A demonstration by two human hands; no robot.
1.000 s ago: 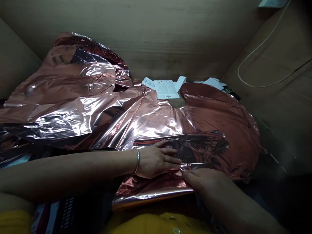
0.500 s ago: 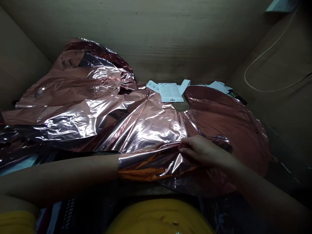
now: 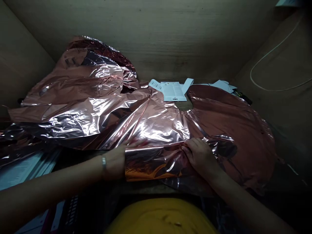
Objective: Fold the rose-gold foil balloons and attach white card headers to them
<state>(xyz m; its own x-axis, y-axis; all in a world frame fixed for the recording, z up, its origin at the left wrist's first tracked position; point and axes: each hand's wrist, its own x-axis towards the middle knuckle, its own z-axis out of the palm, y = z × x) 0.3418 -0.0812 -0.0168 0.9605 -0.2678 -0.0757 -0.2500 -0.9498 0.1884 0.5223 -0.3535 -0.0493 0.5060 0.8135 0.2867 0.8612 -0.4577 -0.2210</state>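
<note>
Beige panelling (image 3: pixel 146 39) backs an unreadable white card (image 3: pixel 172 91); right hand (image 3: pixel 201 156) presses rose-gold foil (image 3: pixel 156 130).

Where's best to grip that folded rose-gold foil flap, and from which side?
Probably at the straight left end of the folded rose-gold foil flap, pinched from the left by the left hand, which lies right against it. That end looks clean and flat, while the foil toward the right hand is crumpled and harder to hold evenly.
</note>
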